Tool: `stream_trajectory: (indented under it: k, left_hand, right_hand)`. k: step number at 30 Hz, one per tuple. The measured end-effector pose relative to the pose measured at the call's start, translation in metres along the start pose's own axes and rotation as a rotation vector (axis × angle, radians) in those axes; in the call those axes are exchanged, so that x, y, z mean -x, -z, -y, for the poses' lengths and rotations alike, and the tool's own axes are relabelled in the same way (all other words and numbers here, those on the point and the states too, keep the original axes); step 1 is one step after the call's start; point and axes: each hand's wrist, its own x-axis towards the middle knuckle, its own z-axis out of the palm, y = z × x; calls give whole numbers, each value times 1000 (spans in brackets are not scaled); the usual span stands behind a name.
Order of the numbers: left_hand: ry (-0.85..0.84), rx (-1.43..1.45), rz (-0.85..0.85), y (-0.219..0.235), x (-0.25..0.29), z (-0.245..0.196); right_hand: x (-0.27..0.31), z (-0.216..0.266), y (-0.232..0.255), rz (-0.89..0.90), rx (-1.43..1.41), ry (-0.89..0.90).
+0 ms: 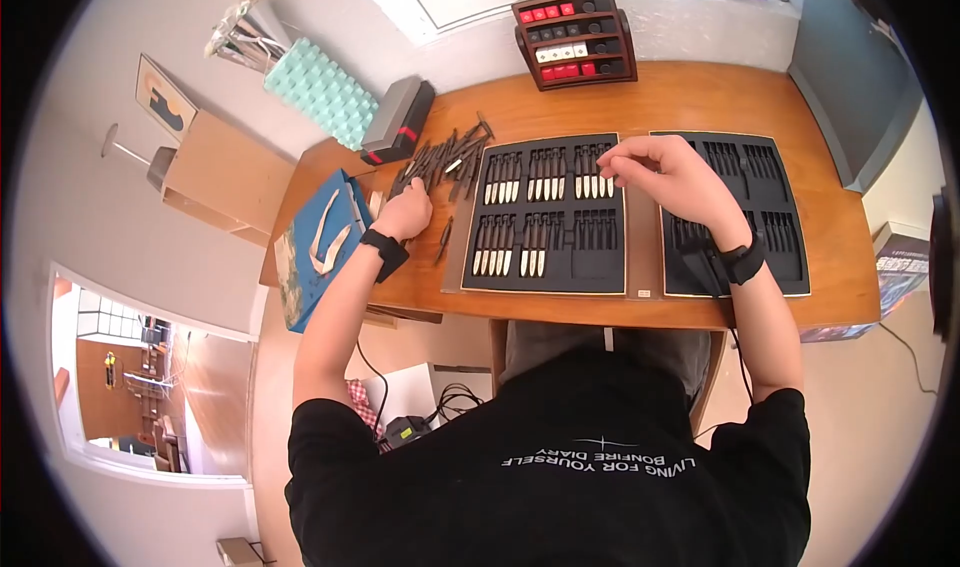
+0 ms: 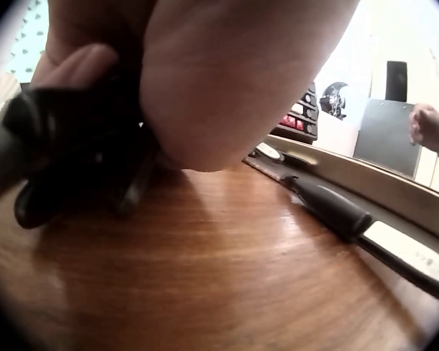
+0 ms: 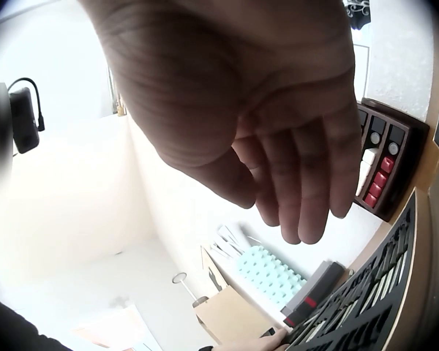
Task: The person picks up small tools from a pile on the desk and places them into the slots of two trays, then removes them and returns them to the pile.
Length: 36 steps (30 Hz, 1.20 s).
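Observation:
My left hand (image 1: pixel 407 210) is at the near edge of a loose pile of slender dark pieces (image 1: pixel 450 157). In the left wrist view its fingers (image 2: pixel 80 69) bend down over shadowed dark pieces (image 2: pixel 73 183); I cannot tell whether it grips one. My right hand (image 1: pixel 680 172) hovers above the gap between two black slotted trays, nothing visible between its relaxed fingers (image 3: pixel 311 197). The left tray (image 1: pixel 545 285) holds rows of dark pieces with pale ends (image 1: pixel 500 192), and its lower right section shows slots without pale ends. The right tray (image 1: pixel 795 227) shows dark slots.
A blue book (image 1: pixel 325 202) with pale curved shapes lies left of the pile. Behind it stand a grey box (image 1: pixel 400 117) and a mint bumpy vase (image 1: pixel 315 82). A wooden rack (image 1: pixel 575 37) of red, white and black blocks is at the back. Cables hang below the wooden table (image 1: pixel 730 92).

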Motion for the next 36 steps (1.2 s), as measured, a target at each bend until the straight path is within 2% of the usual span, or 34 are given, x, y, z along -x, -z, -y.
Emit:
stream_trajectory:
  k: [4, 13, 16, 18, 19, 21, 23, 25, 26, 30, 35, 36]
  left_hand:
    - [14, 190, 61, 22, -1, 1]
    - [127, 411, 10, 39, 7, 8]
    - [114, 602, -21, 46, 9, 6]
    - [19, 750, -194, 52, 8, -3]
    - [16, 761, -201, 51, 6, -6]
    - [-16, 998, -179, 51, -3, -14]
    - [-93, 1129, -233, 43, -15, -26]
    - [-156, 1346, -142, 47, -22, -44]
    - [-180, 1421, -157, 50, -25, -57]
    - [-276, 1466, -210, 52, -36, -92]
    - [-325, 1488, -234, 40, -41, -97]
    - [-344, 1444, -236, 38, -39, -93]
  right_hand:
    - [0, -2, 3, -26, 18, -3]
    - [4, 4, 2, -37, 140, -5]
    - [7, 9, 0, -49, 180, 13]
    - [7, 12, -1, -57, 193, 7]
    - [7, 12, -2, -66, 198, 2]
    - [6, 11, -1, -71, 178, -13]
    - [3, 5, 1, -78, 164, -24]
    - [-3, -8, 4, -109, -18, -46]
    - [-6, -10, 6, -116, -30, -45]
    - [-19, 2, -8, -192, -48, -55]
    - [-53, 9, -36, -171, -21, -137]
    - [-64, 11, -44, -170, -73, -205]
